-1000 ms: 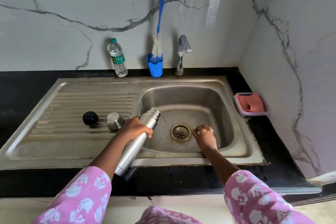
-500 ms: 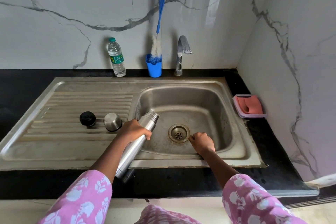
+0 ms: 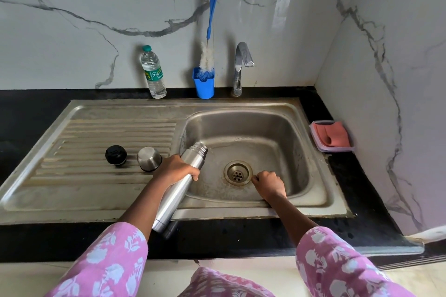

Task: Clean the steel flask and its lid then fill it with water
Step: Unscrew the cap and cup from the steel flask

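My left hand (image 3: 177, 169) grips the steel flask (image 3: 181, 188) around its upper body, tilted with its open threaded mouth pointing into the sink basin (image 3: 284, 142). The flask's base hangs over the counter's front edge. My right hand (image 3: 269, 184) is curled into a fist inside the basin, just right of the drain (image 3: 237, 173), holding nothing that I can see. On the ribbed drainboard (image 3: 96, 142) stand the steel cup lid (image 3: 149, 158) and the black stopper (image 3: 116, 155), left of my left hand.
At the back wall stand a water bottle (image 3: 154, 72), a blue holder (image 3: 204, 84) with a long bottle brush (image 3: 209, 31), and the tap (image 3: 241, 67). A pink sponge in a small tray (image 3: 331, 137) sits on the black counter, right of the sink.
My right hand has drawn a little closer to the drain. The flask stays tilted in my left hand, nearly unmoved.
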